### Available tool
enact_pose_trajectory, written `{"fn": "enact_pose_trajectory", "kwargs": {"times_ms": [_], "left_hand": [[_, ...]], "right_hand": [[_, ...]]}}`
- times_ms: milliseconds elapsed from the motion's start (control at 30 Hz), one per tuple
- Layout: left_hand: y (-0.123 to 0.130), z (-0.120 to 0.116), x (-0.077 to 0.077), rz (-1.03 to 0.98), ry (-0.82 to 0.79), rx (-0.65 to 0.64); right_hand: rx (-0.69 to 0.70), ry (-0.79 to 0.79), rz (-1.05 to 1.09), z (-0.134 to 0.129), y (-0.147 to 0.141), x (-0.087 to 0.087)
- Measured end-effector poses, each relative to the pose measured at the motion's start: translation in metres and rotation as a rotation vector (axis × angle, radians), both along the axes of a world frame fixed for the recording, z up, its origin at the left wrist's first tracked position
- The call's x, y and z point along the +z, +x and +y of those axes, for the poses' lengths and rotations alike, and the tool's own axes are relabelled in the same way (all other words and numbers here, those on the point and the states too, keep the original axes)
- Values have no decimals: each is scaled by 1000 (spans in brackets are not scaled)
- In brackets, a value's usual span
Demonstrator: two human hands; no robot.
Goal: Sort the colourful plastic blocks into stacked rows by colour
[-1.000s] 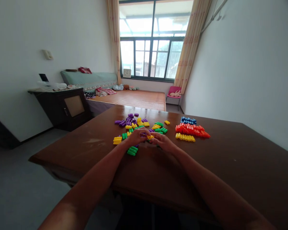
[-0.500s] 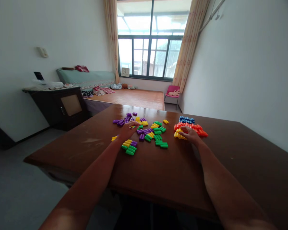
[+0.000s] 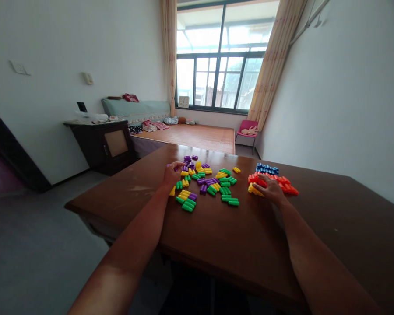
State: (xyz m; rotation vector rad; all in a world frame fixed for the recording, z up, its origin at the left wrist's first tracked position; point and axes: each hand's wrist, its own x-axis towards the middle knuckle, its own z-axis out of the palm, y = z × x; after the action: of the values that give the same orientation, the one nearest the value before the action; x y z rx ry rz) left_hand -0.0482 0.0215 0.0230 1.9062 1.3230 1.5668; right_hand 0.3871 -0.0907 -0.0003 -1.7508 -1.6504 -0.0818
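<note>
On a brown desk, the right hand is resting over the near side of the yellow pieces and red pieces, its fingers partly spread; whether they are gripping anything is unclear. Blue pieces are lying just beyond the red ones. To the left, the left hand is hovering at the left edge of a scattered mix of purple, green and yellow pieces, its fingers loosely curled, their hold too small to tell. Near its wrist, a green cluster is lying closest to the desk's near edge.
</note>
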Motion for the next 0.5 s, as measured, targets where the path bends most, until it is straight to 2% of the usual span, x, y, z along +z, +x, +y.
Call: {"fn": "enact_pose_trajectory", "kwargs": {"times_ms": [133,233,333,500], "left_hand": [[6,14,-2,155,-85,-23],[26,25,7,463,-129,-73],[52,40,12,714,-200,-58],[83,68,7,771,-244,-21]], "right_hand": [[-74,70,14,1,-7,9],[-68,95,39,2,-13,12],[-57,107,52,3,-19,12],[-28,88,-71,1,-28,14]]}}
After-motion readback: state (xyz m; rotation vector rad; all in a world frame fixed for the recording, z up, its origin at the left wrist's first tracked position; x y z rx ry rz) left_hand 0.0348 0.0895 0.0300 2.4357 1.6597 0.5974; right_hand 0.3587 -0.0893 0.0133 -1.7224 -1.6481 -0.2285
